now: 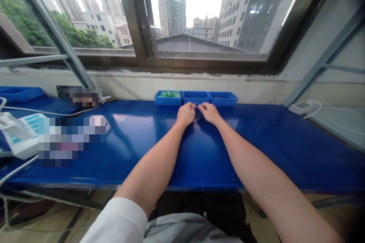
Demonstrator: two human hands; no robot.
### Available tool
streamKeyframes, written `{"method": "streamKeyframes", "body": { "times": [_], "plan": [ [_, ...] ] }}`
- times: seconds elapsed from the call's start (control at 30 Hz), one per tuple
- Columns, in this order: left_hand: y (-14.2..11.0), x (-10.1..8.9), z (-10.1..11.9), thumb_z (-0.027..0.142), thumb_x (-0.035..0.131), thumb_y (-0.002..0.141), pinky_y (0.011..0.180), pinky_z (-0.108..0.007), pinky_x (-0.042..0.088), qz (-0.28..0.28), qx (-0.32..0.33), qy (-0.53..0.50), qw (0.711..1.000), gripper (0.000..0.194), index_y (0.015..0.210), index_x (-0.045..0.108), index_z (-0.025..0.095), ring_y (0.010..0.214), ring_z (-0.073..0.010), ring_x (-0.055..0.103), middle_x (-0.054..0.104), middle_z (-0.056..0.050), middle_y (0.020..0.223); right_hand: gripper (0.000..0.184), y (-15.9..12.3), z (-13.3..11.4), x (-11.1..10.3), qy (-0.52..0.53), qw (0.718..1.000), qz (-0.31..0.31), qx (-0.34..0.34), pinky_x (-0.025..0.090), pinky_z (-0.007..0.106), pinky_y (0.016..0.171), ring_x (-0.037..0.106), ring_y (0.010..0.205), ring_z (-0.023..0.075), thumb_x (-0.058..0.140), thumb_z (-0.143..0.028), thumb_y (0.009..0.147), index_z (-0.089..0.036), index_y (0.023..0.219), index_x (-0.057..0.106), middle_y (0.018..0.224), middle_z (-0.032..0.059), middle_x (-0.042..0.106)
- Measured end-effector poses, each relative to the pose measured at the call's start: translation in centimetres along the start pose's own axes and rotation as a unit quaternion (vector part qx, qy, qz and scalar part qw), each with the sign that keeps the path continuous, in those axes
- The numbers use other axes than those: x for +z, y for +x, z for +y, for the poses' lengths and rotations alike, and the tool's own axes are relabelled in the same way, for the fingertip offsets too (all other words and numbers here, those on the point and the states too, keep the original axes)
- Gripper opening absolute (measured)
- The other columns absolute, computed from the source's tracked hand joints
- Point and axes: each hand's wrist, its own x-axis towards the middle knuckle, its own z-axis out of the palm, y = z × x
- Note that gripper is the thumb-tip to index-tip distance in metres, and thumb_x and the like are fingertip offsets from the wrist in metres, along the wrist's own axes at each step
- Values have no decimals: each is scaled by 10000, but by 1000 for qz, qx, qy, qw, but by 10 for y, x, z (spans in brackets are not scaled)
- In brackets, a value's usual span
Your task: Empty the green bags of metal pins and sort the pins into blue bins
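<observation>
My left hand (186, 114) and my right hand (209, 113) meet above the far part of the blue table, arms stretched forward. Both are closed in a pinch, fingertips close together. Between them shows a small thin pale piece (196, 107), too small for me to name; both hands seem to grip it. Just behind the hands stand three blue bins in a row. The left bin (169, 103) holds green items, perhaps in clear bags. Part of the middle bin (196, 95) is hidden by my hands. Small dark or metallic parts lie in the right bin (223, 100).
The blue table (137, 152) runs along a wall under a window. At left are a white and light-blue device (23, 136), cables, a blue tray (21, 93) and blurred-out patches. A white power strip (305, 107) with a cable lies at the right. Grey metal posts rise on both sides.
</observation>
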Motion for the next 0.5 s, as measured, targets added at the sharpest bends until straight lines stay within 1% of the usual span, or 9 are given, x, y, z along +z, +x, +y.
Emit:
{"method": "streamKeyframes", "body": {
  "times": [0.1, 0.2, 0.27, 0.4, 0.5],
  "plan": [
    [0, 1, -2, 349, 303, 956, 738, -277, 409, -4, -9, 3, 1000, 345, 847, 593, 196, 824, -185, 612, 679, -78, 871, 257, 1, 0, 0, 111, 993, -19, 24, 403, 268, 583, 510, 554, 126, 548, -430, 757, -185, 685, 577, 610, 5, 595],
    [1, 3, -5, 348, 294, 958, 726, -272, 398, -8, -17, -3, 1000, 344, 834, 579, 199, 809, -183, 608, 673, -74, 852, 269, 2, 0, -3, 225, 972, -31, 60, 400, 252, 533, 504, 520, 114, 658, -419, 655, -175, 751, 604, 597, 3, 610],
    [2, 5, -6, 351, 292, 957, 714, -269, 396, -7, -16, -13, 1000, 348, 819, 572, 198, 800, -182, 605, 670, -74, 845, 282, 2, 1, -5, 261, 962, -32, 78, 368, 231, 488, 498, 513, 106, 685, -405, 623, -169, 763, 624, 614, 11, 632],
    [3, 6, -7, 347, 295, 952, 702, -273, 396, -4, -16, -32, 999, 349, 790, 564, 195, 791, -187, 602, 668, -73, 818, 261, 3, 3, -6, 318, 943, -31, 89, 325, 211, 443, 507, 524, 104, 670, -387, 630, -160, 758, 657, 666, 33, 667],
    [3, 5, -6, 310, 311, 944, 713, -274, 399, -6, -21, -38, 999, 313, 804, 568, 198, 808, -188, 600, 670, -66, 824, 235, 5, 5, -7, 352, 932, 0, 90, 336, 217, 446, 518, 513, 112, 645, -382, 637, -158, 709, 658, 632, 39, 664]
  ]
}}
